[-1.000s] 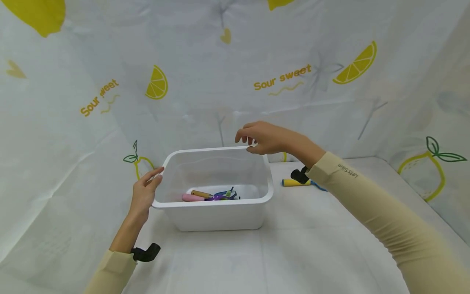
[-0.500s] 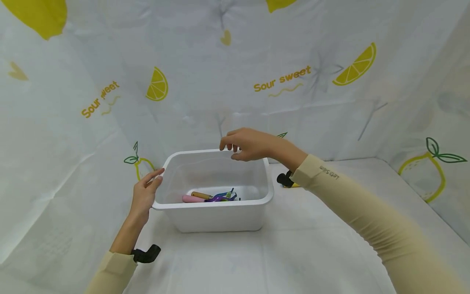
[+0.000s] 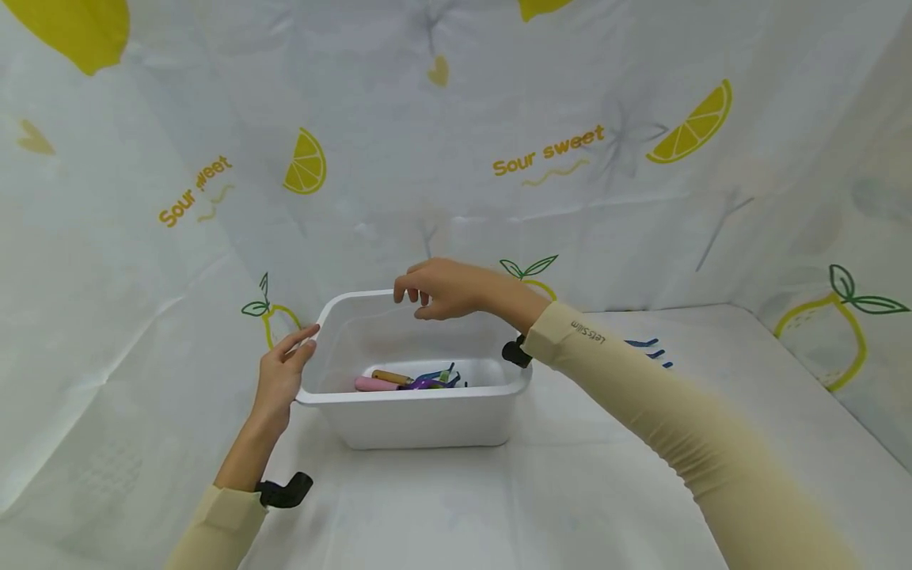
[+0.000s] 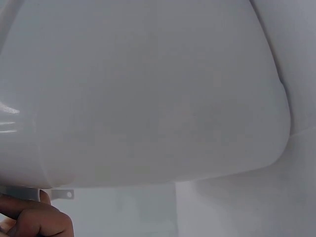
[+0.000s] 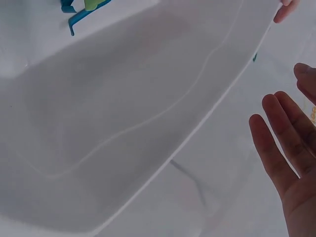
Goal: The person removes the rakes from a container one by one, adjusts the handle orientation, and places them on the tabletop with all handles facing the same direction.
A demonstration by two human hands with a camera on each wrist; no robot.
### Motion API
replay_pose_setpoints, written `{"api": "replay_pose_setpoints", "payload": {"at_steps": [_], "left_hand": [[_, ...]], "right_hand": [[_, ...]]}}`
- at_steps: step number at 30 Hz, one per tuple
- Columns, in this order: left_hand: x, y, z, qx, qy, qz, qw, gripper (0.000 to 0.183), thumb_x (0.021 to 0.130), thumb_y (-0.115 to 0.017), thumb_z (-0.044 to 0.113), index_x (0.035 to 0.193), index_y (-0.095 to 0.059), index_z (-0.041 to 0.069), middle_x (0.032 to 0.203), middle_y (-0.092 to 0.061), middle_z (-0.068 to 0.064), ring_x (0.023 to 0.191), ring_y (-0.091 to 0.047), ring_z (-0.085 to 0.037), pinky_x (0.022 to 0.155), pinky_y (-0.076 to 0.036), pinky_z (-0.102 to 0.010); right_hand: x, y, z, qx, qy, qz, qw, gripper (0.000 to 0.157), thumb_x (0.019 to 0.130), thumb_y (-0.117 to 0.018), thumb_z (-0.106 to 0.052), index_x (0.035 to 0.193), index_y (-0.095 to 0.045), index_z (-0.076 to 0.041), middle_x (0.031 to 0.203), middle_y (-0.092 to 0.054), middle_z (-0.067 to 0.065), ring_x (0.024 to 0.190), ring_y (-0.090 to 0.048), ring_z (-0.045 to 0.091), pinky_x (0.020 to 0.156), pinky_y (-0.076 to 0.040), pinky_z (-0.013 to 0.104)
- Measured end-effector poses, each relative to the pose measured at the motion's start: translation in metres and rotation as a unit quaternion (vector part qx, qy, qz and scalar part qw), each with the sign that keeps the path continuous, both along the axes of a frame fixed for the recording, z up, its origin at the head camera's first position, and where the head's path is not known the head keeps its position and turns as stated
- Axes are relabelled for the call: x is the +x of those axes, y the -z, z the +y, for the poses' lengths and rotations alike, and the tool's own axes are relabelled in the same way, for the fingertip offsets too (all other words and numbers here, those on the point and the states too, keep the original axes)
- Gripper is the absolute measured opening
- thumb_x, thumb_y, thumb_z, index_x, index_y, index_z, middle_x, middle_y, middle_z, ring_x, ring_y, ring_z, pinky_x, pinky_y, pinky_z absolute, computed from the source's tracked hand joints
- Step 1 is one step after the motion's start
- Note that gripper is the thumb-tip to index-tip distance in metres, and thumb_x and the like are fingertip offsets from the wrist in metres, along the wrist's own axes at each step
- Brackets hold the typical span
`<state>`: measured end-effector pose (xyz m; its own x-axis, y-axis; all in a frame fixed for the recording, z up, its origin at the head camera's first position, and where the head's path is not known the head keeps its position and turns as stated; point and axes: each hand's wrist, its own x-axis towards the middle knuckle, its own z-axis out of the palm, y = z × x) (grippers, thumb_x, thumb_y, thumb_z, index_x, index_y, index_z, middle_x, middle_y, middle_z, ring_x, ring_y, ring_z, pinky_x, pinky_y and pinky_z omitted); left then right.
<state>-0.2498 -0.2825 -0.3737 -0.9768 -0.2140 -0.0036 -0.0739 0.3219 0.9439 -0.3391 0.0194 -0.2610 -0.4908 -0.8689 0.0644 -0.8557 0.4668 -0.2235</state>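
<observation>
White plastic shapes the smooth rectangular tub (image 3: 420, 423) whose rim our left hand (image 3: 279, 372) grips; our right hand (image 3: 447, 290), fingers parted, holds nothing.

From my end, the right beige fabric sleeve (image 3: 627, 388) hides whatever joins three slim blue prongs (image 3: 655, 354), and the near rim of the white plastic tub (image 3: 427, 419) masks part of the smooth pink handle (image 3: 374, 385). My wrist views crop the bare right grip (image 5: 297, 154) and bare left grip (image 4: 37, 219); the purple-and-blue tangle (image 3: 424, 384) is too small to sort out.
</observation>
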Motion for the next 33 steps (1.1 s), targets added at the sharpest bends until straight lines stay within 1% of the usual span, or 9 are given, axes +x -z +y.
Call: {"api": "replay_pose_setpoints", "payload": {"at_steps": [4,7,13,17,20,23,28,30,33], "left_hand": [[-0.001,0.000,0.000,0.001,0.002,0.001,1.0000,0.048,0.109,-0.049,0.038,0.155,-0.050,0.023,0.157,-0.050,-0.012,0.135,-0.053,-0.026,0.082,-0.050,-0.016],[-0.001,0.000,-0.001,0.001,0.003,0.002,1.0000,0.048,0.109,-0.049,0.039,0.155,-0.050,0.023,0.157,-0.051,-0.013,0.135,-0.053,-0.027,0.082,-0.050,-0.016],[-0.001,0.000,-0.001,0.003,0.003,0.002,1.0000,0.048,0.109,-0.049,0.039,0.155,-0.049,0.023,0.156,-0.051,-0.013,0.136,-0.053,-0.028,0.083,-0.050,-0.017],[-0.001,0.001,-0.001,0.003,0.003,0.002,1.0000,0.048,0.109,-0.049,0.038,0.155,-0.049,0.023,0.158,-0.050,-0.012,0.137,-0.052,-0.029,0.084,-0.049,-0.017],[-0.001,0.001,-0.001,-0.001,0.005,0.003,1.0000,0.048,0.109,-0.048,0.039,0.155,-0.049,0.023,0.159,-0.049,-0.011,0.138,-0.052,-0.029,0.084,-0.049,-0.017],[-0.001,0.001,-0.001,-0.005,0.004,0.004,1.0000,0.048,0.109,-0.048,0.039,0.155,-0.049,0.023,0.158,-0.049,-0.011,0.139,-0.051,-0.029,0.084,-0.049,-0.018],[-0.002,0.000,-0.001,-0.008,0.003,0.006,0.9999,0.048,0.110,-0.048,0.039,0.155,-0.049,0.024,0.158,-0.050,-0.012,0.138,-0.052,-0.029,0.084,-0.049,-0.018],[-0.002,0.001,-0.001,-0.008,0.005,0.005,1.0000,0.049,0.110,-0.048,0.039,0.155,-0.049,0.024,0.157,-0.051,-0.013,0.138,-0.052,-0.029,0.085,-0.049,-0.019],[-0.001,0.001,-0.001,-0.007,0.003,0.001,1.0000,0.049,0.109,-0.048,0.039,0.155,-0.049,0.024,0.157,-0.051,-0.013,0.137,-0.053,-0.029,0.085,-0.049,-0.020]], "right_hand": [[-0.005,0.009,-0.012,0.002,0.001,-0.010,1.000,0.029,0.097,-0.067,-0.013,0.126,-0.066,-0.013,0.111,-0.067,0.007,0.103,-0.069,0.022,0.094,-0.054,0.033],[-0.008,0.019,-0.020,0.004,0.003,-0.013,1.000,0.029,0.097,-0.067,-0.013,0.126,-0.067,-0.012,0.111,-0.068,0.007,0.102,-0.067,0.020,0.093,-0.054,0.032],[-0.018,0.040,-0.034,0.036,0.001,-0.014,0.999,0.030,0.097,-0.067,-0.014,0.127,-0.066,-0.013,0.110,-0.069,0.006,0.100,-0.064,0.020,0.093,-0.053,0.033],[-0.022,0.051,-0.040,0.047,0.010,-0.031,0.998,0.029,0.097,-0.066,-0.015,0.127,-0.066,-0.013,0.113,-0.069,0.008,0.101,-0.063,0.020,0.092,-0.052,0.034],[-0.024,0.055,-0.043,0.051,0.013,-0.042,0.998,0.030,0.098,-0.066,-0.015,0.128,-0.066,-0.014,0.115,-0.069,0.009,0.101,-0.062,0.020,0.090,-0.052,0.033],[-0.025,0.057,-0.046,0.051,0.006,-0.048,0.998,0.031,0.098,-0.065,-0.014,0.128,-0.066,-0.012,0.116,-0.070,0.011,0.101,-0.062,0.020,0.088,-0.053,0.032],[-0.025,0.060,-0.052,0.055,0.003,-0.050,0.997,0.030,0.097,-0.064,-0.013,0.127,-0.068,-0.013,0.116,-0.071,0.008,0.101,-0.062,0.019,0.088,-0.052,0.031],[-0.026,0.064,-0.054,0.063,0.002,-0.048,0.997,0.030,0.097,-0.063,-0.012,0.126,-0.068,-0.013,0.114,-0.071,0.006,0.100,-0.062,0.018,0.085,-0.052,0.029],[-0.028,0.071,-0.059,0.068,0.002,-0.053,0.996,0.030,0.096,-0.062,-0.010,0.125,-0.069,-0.013,0.113,-0.071,0.007,0.097,-0.062,0.018,0.081,-0.052,0.027]]}}
